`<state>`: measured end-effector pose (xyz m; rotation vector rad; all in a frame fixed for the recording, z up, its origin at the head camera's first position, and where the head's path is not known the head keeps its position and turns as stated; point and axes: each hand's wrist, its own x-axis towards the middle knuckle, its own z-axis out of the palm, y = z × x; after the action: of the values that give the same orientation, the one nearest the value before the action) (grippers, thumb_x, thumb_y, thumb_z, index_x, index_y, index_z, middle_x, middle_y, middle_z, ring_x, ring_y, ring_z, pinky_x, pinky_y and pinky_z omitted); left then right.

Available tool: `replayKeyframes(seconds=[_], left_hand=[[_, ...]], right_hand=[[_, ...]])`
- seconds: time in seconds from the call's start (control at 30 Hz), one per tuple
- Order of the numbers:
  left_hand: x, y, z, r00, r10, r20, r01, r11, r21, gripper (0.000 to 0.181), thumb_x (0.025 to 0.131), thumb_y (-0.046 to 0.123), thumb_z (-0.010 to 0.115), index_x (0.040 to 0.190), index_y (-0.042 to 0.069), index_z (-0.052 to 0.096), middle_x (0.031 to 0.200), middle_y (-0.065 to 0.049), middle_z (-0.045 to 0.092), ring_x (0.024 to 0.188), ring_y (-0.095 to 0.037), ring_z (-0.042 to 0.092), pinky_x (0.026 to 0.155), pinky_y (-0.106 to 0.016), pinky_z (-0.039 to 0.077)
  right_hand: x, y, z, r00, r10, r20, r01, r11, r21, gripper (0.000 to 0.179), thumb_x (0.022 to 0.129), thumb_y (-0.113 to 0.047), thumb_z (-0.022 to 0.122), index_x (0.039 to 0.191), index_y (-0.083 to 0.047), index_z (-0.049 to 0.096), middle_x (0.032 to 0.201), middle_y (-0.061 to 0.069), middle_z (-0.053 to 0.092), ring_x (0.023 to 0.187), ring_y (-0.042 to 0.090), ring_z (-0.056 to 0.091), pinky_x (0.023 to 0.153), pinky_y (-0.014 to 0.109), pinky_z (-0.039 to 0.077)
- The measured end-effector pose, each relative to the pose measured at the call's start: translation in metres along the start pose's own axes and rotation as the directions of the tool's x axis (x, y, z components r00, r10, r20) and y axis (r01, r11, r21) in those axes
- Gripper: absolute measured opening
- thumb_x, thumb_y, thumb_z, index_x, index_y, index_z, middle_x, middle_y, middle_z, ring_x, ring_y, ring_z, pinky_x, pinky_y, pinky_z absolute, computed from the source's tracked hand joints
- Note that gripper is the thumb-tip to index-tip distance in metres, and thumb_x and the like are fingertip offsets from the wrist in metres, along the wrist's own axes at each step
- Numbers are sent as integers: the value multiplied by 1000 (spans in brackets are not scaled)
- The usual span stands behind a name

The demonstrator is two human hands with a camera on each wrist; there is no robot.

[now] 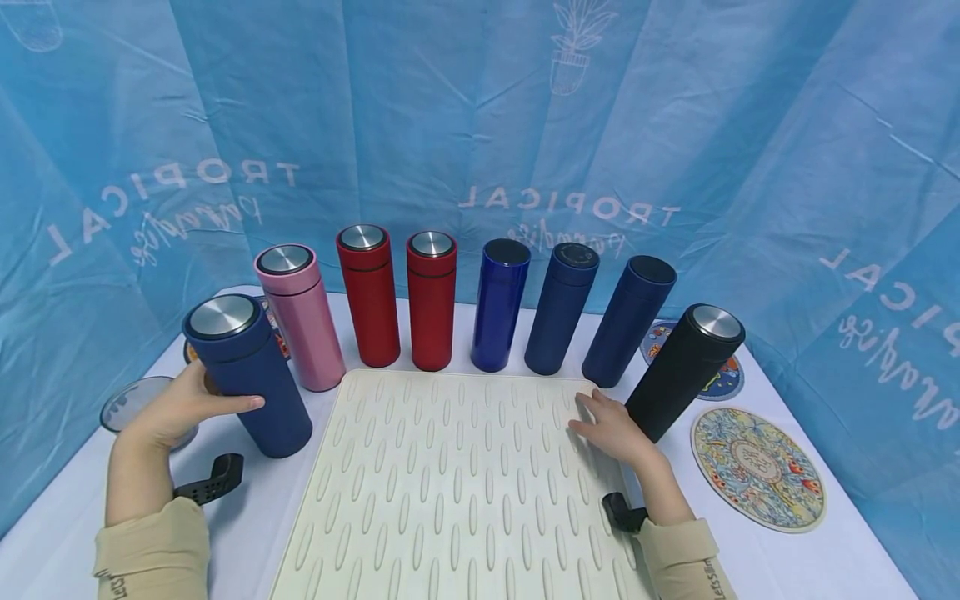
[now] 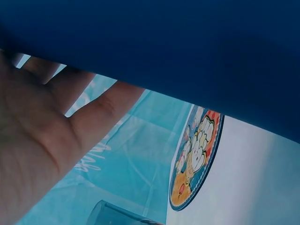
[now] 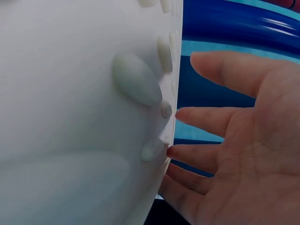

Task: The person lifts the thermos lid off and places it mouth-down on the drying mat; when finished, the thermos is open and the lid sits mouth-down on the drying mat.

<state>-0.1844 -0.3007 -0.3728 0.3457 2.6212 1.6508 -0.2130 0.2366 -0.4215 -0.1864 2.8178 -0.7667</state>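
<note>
At the left, my left hand grips a wide navy thermos bottle with a silver lid, thumb across its front and the other fingers behind it. The blue bottle body fills the top of the left wrist view and hides those fingertips. My right hand lies over the right edge of a cream ribbed mat, near its far corner. In the right wrist view its fingers are spread and the fingertips meet the mat. A black thermos bottle stands just beyond that hand.
Behind the mat stand a pink bottle, two red bottles and several blue bottles. Round patterned coasters lie at both sides; a clear round dish-like item is near my left hand. A blue curtain hangs behind.
</note>
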Motion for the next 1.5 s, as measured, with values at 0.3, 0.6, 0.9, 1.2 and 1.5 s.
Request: replayKeyframes(seconds=[0.3, 0.6, 0.9, 1.2, 1.5], left_hand=[[1, 7, 3, 1000, 14, -25, -13, 999, 43, 78, 79, 5, 71, 143, 9, 26, 111, 25, 46, 97, 11, 50, 76, -16, 46], [11, 38, 24, 983, 155, -101, -140, 980, 144, 79, 73, 6, 77, 140, 13, 34, 118, 21, 44, 104, 9, 43, 85, -26, 48], [22, 70, 52, 964, 184, -193, -163, 980, 118, 80, 70, 7, 78, 137, 7, 35, 129, -18, 46, 115, -28, 45, 87, -66, 38], [30, 99, 80, 927, 280, -251, -247, 957, 153, 70, 64, 10, 82, 126, 9, 49, 118, -14, 56, 107, -31, 50, 87, -62, 38], [35, 111, 105, 902, 366, -227, -301, 913, 276, 75, 61, 14, 84, 128, 17, 51, 120, -9, 54, 110, -28, 46, 87, -60, 38]], right_hand=[[0, 1, 0, 1000, -6, 8, 6, 1000, -3, 58, 92, -31, 53, 139, -1, 38, 148, 29, 17, 135, 46, 13, 105, 62, 17], [0, 0, 2, 1000, 11, 23, -11, 1000, 8, 59, 91, -31, 54, 140, -3, 38, 149, 27, 15, 136, 46, 12, 105, 63, 16], [-1, -1, 1, 999, 29, 27, -29, 1000, 4, 59, 91, -32, 54, 140, -4, 38, 149, 27, 15, 135, 46, 12, 104, 64, 15], [-3, -3, 0, 999, 27, 30, -27, 1000, -4, 57, 91, -30, 54, 140, -4, 38, 148, 28, 16, 135, 48, 13, 103, 65, 16], [-1, -3, 0, 999, 30, 37, -30, 1000, 1, 58, 91, -31, 54, 140, -4, 37, 149, 27, 15, 135, 47, 12, 104, 65, 16]])
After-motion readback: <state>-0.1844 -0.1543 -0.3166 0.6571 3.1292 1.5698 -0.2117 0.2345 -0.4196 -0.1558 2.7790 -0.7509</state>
